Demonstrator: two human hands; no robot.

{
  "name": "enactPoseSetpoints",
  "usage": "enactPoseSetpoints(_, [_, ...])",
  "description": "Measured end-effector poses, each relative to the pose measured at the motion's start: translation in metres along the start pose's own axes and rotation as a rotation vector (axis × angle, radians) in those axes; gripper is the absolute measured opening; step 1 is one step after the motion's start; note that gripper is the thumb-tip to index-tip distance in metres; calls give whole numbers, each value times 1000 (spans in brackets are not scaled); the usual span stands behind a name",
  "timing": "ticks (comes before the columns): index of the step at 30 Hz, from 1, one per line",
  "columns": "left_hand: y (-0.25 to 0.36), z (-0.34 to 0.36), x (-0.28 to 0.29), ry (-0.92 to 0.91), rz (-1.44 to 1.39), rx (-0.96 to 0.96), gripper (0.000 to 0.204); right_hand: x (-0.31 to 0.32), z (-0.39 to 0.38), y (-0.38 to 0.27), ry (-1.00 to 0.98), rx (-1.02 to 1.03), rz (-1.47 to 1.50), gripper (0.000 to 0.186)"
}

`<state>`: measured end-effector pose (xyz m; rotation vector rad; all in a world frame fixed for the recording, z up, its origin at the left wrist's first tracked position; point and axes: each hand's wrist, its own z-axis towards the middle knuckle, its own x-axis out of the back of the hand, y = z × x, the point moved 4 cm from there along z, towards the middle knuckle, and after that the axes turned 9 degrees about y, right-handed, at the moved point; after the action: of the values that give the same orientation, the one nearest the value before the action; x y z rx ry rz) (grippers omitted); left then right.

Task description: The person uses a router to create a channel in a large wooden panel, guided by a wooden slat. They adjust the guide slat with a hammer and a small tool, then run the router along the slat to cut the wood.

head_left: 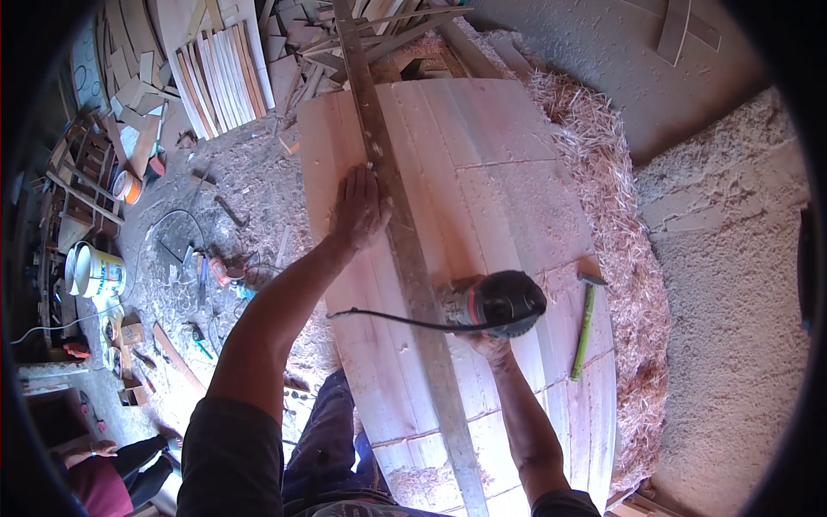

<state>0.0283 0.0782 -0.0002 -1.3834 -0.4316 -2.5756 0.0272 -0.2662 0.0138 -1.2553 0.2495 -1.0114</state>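
A large pale wooden panel (pixel 517 207) of joined boards lies before me, with narrow grooves running across it. Along its length rests a long, straight, dark bar (pixel 405 250), which runs past the panel's far edge. My left hand (pixel 360 209) presses flat against the panel and the bar's left edge, fingers stretched forward. Just right of the bar, my right hand (pixel 489 346) grips a corded power tool (pixel 510 302) with a round black top and a red ring. Its underside is hidden, and its black cord loops left over the bar. A hammer (pixel 586 323) with a green handle lies on the panel's right side.
Wood shavings (pixel 633 258) are heaped along the panel's right side. Stacked boards and offcuts (pixel 224 77) fill the far left. Buckets (pixel 96 271), cables and hand tools lie on the littered floor at left. Another person (pixel 108 474) is at the lower left.
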Motion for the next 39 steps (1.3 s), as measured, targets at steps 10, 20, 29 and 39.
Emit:
enactPoseSetpoints(10, [4,0,0,37,55,12,68,-4,-44,4,-68,-817,1732,60])
enactPoseSetpoints(20, [5,-4,0,-24,58,-54,74,-47,192,32,159,-226,156,64])
enactPoseSetpoints(29, [63,-76,51,-398,-191,-5,80,1,-3,38,3,-268,189,68])
enactPoseSetpoints(39, [55,-88,57,-489,-129,-3,85,26,-127,-19,-13,10,-33,70])
